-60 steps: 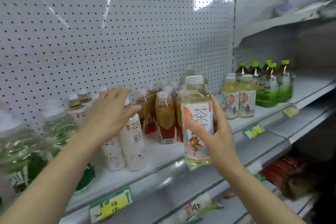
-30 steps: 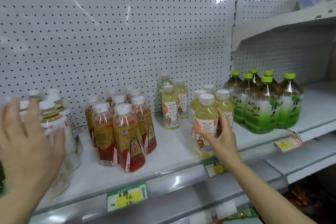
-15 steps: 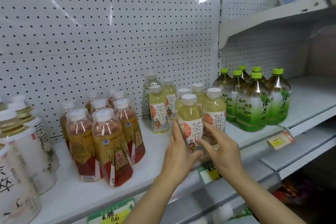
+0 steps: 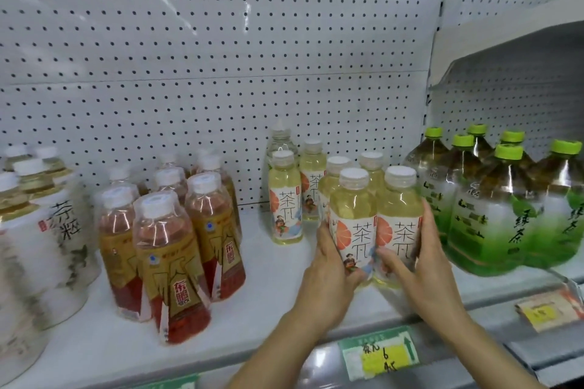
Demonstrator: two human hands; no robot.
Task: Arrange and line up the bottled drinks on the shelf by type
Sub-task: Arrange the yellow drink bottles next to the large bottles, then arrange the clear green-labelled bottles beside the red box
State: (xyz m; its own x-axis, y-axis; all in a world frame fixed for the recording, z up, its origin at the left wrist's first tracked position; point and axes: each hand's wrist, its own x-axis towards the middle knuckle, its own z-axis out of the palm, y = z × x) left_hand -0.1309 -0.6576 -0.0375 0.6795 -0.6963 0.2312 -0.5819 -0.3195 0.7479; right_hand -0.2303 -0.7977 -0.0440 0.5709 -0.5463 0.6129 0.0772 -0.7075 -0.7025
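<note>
Tipping is the likely risk: left hand (image 4: 328,265) and right hand (image 4: 423,262) wrap the two front pale-yellow tea bottles (image 4: 376,224) right of frame centre near the shelf (image 4: 252,319) edge, so an uneven push could topple them forward.

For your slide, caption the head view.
Left hand and right hand grip two front yellow tea bottles on the shelf.

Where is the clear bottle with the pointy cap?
In the head view, the clear bottle stands at the back of the shelf against the pegboard, behind the pale yellow tea bottles.
</note>
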